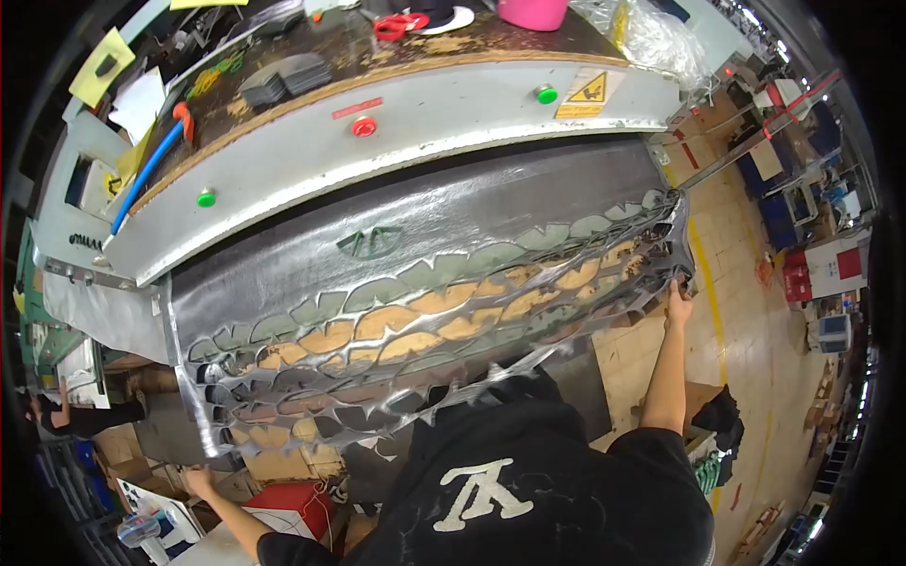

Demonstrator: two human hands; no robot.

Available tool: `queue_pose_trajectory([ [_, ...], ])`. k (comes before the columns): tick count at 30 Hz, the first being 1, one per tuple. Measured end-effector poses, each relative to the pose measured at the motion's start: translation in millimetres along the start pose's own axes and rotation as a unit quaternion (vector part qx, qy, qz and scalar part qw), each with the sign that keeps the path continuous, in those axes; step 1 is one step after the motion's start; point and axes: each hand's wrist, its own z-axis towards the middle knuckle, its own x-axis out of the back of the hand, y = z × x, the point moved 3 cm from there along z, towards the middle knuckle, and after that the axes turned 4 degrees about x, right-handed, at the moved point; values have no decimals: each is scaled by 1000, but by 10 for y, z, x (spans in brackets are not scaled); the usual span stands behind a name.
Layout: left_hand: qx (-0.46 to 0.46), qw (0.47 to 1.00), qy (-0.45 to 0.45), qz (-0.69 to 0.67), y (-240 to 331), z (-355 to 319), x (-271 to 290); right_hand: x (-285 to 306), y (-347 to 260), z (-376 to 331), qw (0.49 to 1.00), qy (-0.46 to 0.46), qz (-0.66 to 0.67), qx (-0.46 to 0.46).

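Observation:
A shiny dark grey sheet stretches across the machine bed in front of me. Rows of leaf-shaped cut-outs run along its near half, leaving a thin web. My right hand is closed around the bunched right end of this cut sheet. Close below the sheet's near left corner is my left hand; its fingers are too small to make out, and whether it touches the sheet is unclear. On the uncut part lies a green cutting die, shaped like a fan with inner ribs.
Beyond the sheet runs a grey machine beam with a red button and green buttons. On its top are red scissors, a pink container and a blue-handled tool. A pole juts out at right. Another person is at far left.

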Motion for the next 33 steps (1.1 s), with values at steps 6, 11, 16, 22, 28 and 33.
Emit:
queue_pose_trajectory([
  [6, 13, 937, -178, -299, 353, -1721, -517, -242, 202, 558, 972, -47, 152, -174],
  [11, -71, 924, -224, -301, 1145, -3109, -815, -88, 499, 1155, 954, -196, 145, -172],
  [16, -137, 943, -158, -260, 1498, -3860, -204, -27, 505, 1023, 986, -145, 46, -62],
  [22, -201, 914, -154, -316, 1913, -4740, 693, 861, -128, 918, 986, -146, 75, -18],
  [28, -298, 884, -140, -333, 2613, -5156, 771, 1664, 548, 1206, 955, -222, -197, -6],
  [33, -360, 886, -32, -292, 3016, -5492, 1044, 720, -182, 578, 950, -174, -185, 181],
])
